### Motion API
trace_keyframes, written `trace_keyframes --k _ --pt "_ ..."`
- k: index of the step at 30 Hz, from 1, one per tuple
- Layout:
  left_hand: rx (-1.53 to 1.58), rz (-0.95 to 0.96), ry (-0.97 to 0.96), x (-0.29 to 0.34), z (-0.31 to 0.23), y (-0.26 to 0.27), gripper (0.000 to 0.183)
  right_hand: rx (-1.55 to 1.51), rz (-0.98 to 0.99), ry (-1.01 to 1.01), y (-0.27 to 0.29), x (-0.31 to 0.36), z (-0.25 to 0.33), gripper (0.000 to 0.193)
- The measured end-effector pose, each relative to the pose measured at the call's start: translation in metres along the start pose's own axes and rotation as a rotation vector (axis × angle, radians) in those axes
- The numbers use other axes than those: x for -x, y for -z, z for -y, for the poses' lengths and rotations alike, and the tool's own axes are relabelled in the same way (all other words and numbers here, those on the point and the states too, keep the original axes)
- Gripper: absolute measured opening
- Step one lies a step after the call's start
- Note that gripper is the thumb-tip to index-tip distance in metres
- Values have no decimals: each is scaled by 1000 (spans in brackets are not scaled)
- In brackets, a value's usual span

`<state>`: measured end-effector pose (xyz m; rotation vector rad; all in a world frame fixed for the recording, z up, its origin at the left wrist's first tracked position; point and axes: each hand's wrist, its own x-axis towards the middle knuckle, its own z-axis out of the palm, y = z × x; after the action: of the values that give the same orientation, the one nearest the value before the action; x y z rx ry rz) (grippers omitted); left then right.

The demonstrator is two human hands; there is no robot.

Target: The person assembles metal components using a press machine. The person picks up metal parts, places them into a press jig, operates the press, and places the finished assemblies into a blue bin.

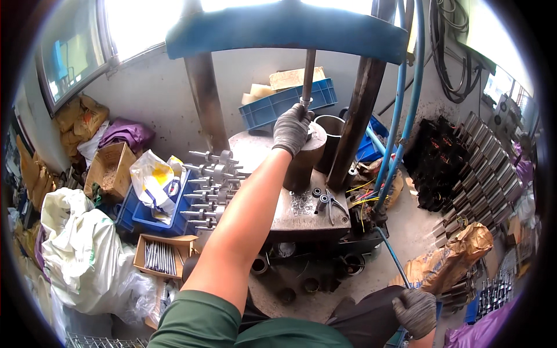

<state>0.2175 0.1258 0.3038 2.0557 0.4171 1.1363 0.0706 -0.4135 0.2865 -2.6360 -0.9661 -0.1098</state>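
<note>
Two gloved hands are in the view, and around them stand many things. The biggest is the press with a blue crosshead (pixel 290 26) at the far middle, carried on two rusty columns (pixel 206 98). Under it lies a steel work plate (pixel 301 217), and on this plate stands a dark metal cylinder (pixel 304 165). A thin steel rod (pixel 308 72) comes down from the crosshead to the top of the cylinder.

At the left near side lies a large white sack (pixel 81 255). Behind the press, against the wall, sits a blue crate (pixel 287 104). On the right, stacked dark motor parts (pixel 458 168) lean beside two blue hoses (pixel 406 104) that hang down.

Left of the plate stands a group of shafts with fittings (pixel 212 185), and nearer lies a cardboard box of long pins (pixel 161 255). On the plate, just near the cylinder, are small washers (pixel 300 203) and a pair of pliers (pixel 329 203).

The left hand (pixel 292 129), in a grey glove, is stretched far forward and closed around the lower end of the rod, resting on the top of the cylinder. The right hand (pixel 415 312), also gloved, is low at the near right, curled beside the dark trouser leg; I cannot tell if it grasps something
</note>
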Motion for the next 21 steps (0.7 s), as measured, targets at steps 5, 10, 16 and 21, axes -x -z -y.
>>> trace_keyframes --k 5,10,16,21 --pt "69 1 6 2 -5 0 22 29 4 4 0 -1 2 18" --pt "66 17 14 -1 -2 0 22 43 10 30 -2 -1 -3 18" --pt "114 33 36 0 -5 6 22 54 78 59 11 -12 -4 19" --pt "153 72 107 5 -17 9 22 55 -19 151 25 -36 -10 26"
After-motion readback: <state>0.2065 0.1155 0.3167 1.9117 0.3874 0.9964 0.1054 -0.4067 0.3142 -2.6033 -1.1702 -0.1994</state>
